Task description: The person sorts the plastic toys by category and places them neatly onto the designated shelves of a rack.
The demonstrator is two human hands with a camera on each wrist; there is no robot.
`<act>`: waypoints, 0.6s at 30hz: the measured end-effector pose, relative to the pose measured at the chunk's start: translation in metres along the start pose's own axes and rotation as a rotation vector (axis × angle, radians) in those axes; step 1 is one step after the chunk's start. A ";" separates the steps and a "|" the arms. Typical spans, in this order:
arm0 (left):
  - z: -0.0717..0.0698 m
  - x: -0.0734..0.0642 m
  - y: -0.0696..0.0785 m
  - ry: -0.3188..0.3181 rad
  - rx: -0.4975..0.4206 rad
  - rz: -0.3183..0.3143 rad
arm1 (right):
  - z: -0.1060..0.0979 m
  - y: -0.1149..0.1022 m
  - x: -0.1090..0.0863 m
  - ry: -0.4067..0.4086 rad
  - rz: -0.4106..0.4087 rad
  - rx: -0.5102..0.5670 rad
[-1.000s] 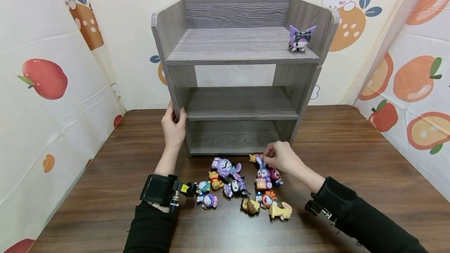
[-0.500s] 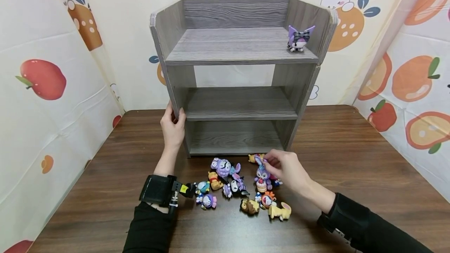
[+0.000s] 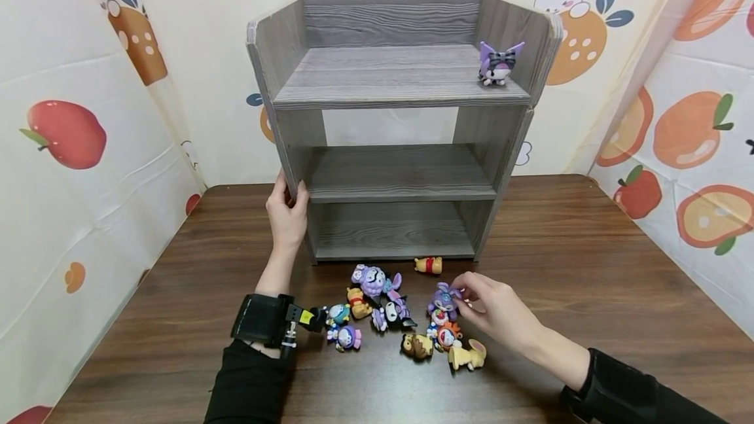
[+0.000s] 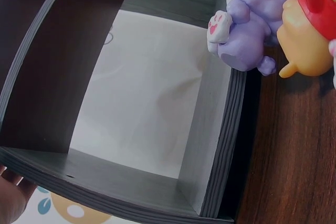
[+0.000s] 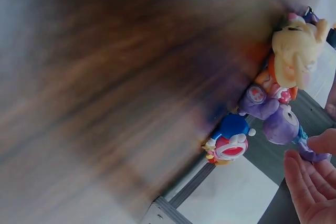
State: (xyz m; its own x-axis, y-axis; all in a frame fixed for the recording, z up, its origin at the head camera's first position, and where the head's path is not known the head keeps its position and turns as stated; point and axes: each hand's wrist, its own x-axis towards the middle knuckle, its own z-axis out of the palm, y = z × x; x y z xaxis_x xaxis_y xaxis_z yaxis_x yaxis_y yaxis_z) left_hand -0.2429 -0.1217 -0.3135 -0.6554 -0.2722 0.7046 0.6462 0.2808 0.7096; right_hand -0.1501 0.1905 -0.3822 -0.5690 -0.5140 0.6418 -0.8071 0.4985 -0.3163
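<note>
My right hand (image 3: pixel 501 309) pinches a purple rabbit figurine (image 3: pixel 443 300) by its ear, thumb and fingertips meeting there in the right wrist view. The rabbit overlaps a small figurine with orange hair (image 3: pixel 449 335) in the head view. A figurine with a blue cap (image 5: pixel 231 137) stands beside it in the right wrist view, hidden behind my hand from above. My left hand (image 3: pixel 287 214) grips the left side panel of a grey wooden shelf unit (image 3: pixel 400 172), with its fingers around the panel's edge. A yellow bear figurine in red (image 3: pixel 428 265) lies just before the shelf.
On the top board, at its right end, sits a purple-and-white figurine with a dark bow (image 3: pixel 497 64). Several figurines cluster left, including a large purple one (image 3: pixel 371 279) and another bear (image 3: pixel 359 303). A brown figurine (image 3: pixel 417 346) and a pale yellow one (image 3: pixel 467 354) lie nearer the front.
My right hand has drawn the rabbit's ears back toward me, away from the shelf, and the bear behind it now shows fully. My left hand keeps its grip on the panel.
</note>
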 end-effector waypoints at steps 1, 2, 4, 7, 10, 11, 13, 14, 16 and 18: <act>0.000 0.000 0.000 0.000 0.000 0.000 | -0.001 0.000 0.000 -0.011 0.014 0.001; 0.001 0.000 0.000 -0.001 0.000 0.001 | -0.001 -0.001 0.000 -0.024 0.038 0.008; 0.001 0.000 0.000 -0.002 0.002 0.003 | -0.003 -0.002 0.001 -0.059 0.103 0.033; 0.000 0.000 0.000 -0.003 0.005 0.005 | -0.004 -0.002 0.005 -0.110 0.196 0.058; 0.000 0.000 0.001 0.000 0.006 0.005 | -0.002 -0.001 0.008 -0.175 0.265 0.084; 0.000 0.000 0.001 0.002 0.006 0.004 | -0.001 -0.001 0.009 -0.197 0.281 0.086; 0.000 0.000 0.001 0.005 0.008 0.003 | 0.001 0.000 0.010 -0.242 0.307 0.077; 0.000 0.000 0.001 0.005 0.010 0.004 | 0.002 0.000 0.011 -0.263 0.319 0.072; 0.000 0.000 0.001 0.004 0.011 0.003 | 0.003 0.000 0.013 -0.290 0.329 0.049; 0.000 0.000 0.001 0.003 0.011 0.005 | 0.004 0.001 0.015 -0.307 0.341 0.035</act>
State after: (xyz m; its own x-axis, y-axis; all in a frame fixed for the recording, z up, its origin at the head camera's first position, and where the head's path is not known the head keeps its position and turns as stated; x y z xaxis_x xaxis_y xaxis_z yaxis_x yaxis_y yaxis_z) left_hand -0.2423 -0.1212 -0.3129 -0.6506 -0.2735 0.7085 0.6453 0.2927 0.7056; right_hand -0.1597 0.1806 -0.3760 -0.8189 -0.5104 0.2624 -0.5678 0.6537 -0.5003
